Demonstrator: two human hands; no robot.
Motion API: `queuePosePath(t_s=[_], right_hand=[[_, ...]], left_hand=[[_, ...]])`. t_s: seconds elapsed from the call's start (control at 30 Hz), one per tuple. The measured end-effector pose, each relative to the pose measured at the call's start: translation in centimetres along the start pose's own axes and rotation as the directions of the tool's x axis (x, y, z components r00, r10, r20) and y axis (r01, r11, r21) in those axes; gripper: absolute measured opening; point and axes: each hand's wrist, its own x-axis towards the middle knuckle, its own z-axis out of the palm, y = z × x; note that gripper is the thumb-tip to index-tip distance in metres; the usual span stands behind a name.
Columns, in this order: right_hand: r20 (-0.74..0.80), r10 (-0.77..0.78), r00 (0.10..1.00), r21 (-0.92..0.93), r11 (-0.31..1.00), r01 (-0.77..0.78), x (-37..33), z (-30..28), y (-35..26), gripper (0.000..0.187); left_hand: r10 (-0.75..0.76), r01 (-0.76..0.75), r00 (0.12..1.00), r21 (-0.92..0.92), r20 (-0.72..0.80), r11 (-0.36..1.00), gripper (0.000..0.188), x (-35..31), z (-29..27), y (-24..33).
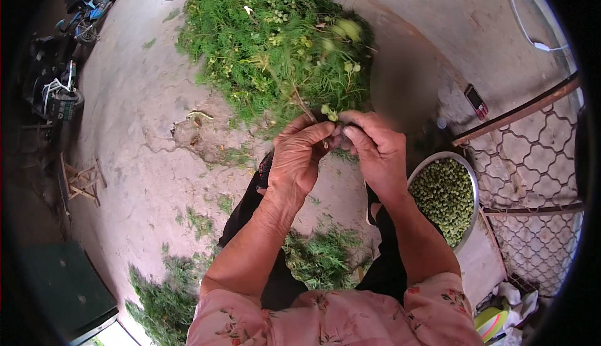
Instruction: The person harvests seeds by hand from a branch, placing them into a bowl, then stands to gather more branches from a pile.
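My left hand (297,158) and my right hand (375,149) meet in front of me, fingers pinched together on a thin green plant stem (305,109) with small pale green pods at its tip. The stem leads up into a big heap of leafy green plants (269,39) lying on the concrete floor. To my right stands a round metal bowl (474,186) filled with several small green pods. Both forearms come up from my lap, above pink flowered sleeves.
Stripped green stalks (319,258) lie between my knees and at the lower left (163,302). A metal mesh gate (532,183) stands at right, a small wooden stool (81,180) at left, a phone (476,102) on the floor, a bicycle (87,8) at top left.
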Motion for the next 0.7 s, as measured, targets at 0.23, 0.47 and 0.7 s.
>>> queuePosePath(t_s=[0.23,0.47,0.7], right_hand=[[-0.003,-0.011,1.000,-0.019,1.000,0.011,0.7,0.6,0.9,0.021],[0.066,0.356,0.932,0.335,0.872,-0.357,1.0,-0.1,0.2,0.009],[0.236,0.424,0.875,0.495,0.722,-0.483,0.9,-1.0,0.4,0.017]], left_hand=[[0.042,-0.046,0.999,0.161,0.023,0.986,0.014,-0.5,0.5,0.0],[0.028,-0.037,0.997,0.152,0.066,0.988,0.009,-0.6,0.8,-0.1],[0.057,-0.078,0.992,0.193,0.113,0.978,0.009,-0.6,1.0,0.0]])
